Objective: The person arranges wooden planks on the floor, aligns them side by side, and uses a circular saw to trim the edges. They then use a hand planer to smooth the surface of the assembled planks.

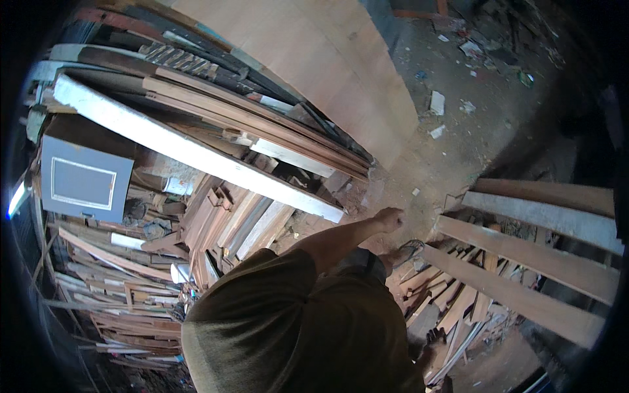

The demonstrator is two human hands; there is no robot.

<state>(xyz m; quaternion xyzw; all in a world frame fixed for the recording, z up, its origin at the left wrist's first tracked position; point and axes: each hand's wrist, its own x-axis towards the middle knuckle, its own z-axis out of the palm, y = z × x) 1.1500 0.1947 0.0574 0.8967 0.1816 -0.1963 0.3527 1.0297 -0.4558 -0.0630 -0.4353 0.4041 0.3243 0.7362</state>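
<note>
Well, from my end I'm seeing the left hand (391, 219) hanging over bare floor (452, 154), its fingers apparently folding together; I'm unable to tell whether they're closing on anything. The right hand (436, 337) is showing dark and small above a heap of offcuts (462, 304), and I can't tell whether its fingers are apart or gripping. The left arm is probably reaching out for balance.

Just beyond, a brown plank (511, 295) is lying nearest, one end close to the sandalled foot (411, 250). A second brown plank (531, 255) and a white-faced board (547, 219) are running roughly alongside with gaps between, presumably so each is staying easy to grasp. The offcuts are filling the ground between the right hand and the planks, so they're making footing awkward.

On the left, a long white beam (196, 154) is ending near the left forearm and narrowing that side. Behind it, brown boards (262, 131) are lying lengthwise, likely to save room, and a broad wooden sheet (314, 52) is spreading beside them. Farther out, a grey panel (85, 177) is standing amid stacked timber (131, 321).
</note>
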